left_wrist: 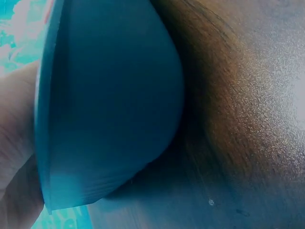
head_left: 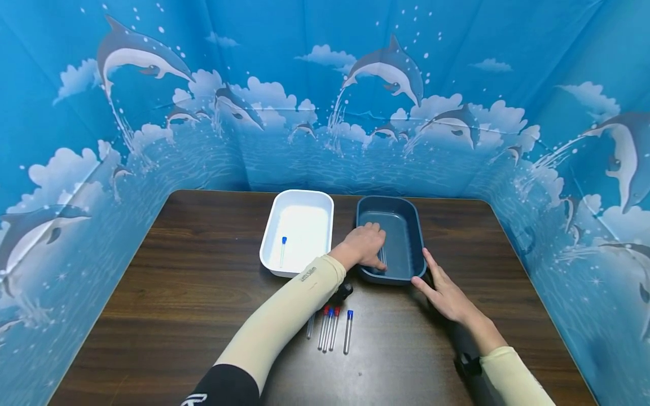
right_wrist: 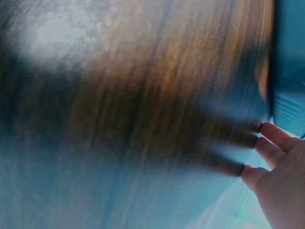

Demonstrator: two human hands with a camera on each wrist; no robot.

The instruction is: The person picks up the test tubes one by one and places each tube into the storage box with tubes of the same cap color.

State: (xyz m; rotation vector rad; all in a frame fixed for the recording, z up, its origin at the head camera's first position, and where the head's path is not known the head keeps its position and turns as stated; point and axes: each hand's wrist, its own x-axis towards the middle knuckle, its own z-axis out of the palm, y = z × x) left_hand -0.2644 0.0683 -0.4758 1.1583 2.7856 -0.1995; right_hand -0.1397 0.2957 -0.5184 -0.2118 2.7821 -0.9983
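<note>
My left hand (head_left: 367, 244) reaches into the dark blue tray (head_left: 417, 225), its thumb pointing down near the tray's front wall. A clear test tube (head_left: 383, 256) shows beside that hand, its upper part hidden by the fingers; I cannot tell whether they grip it. In the left wrist view, the tray's outer wall (left_wrist: 114, 95) covers much of the hand. At the tray's front right corner, my right hand (head_left: 449, 296) has its thumb and fingers stretched out along the rim. Extended fingers (right_wrist: 274, 152) appear near the tray in the right wrist view.
A white tray (head_left: 268, 248) left of the blue one holds a blue-capped test tube (head_left: 282, 251). Several test tubes (head_left: 329, 332) with red and blue caps lie on the brown table (head_left: 178, 293), one blue-capped tube (head_left: 347, 332) slightly apart. A dolphin-print curtain (head_left: 284, 152) stands behind.
</note>
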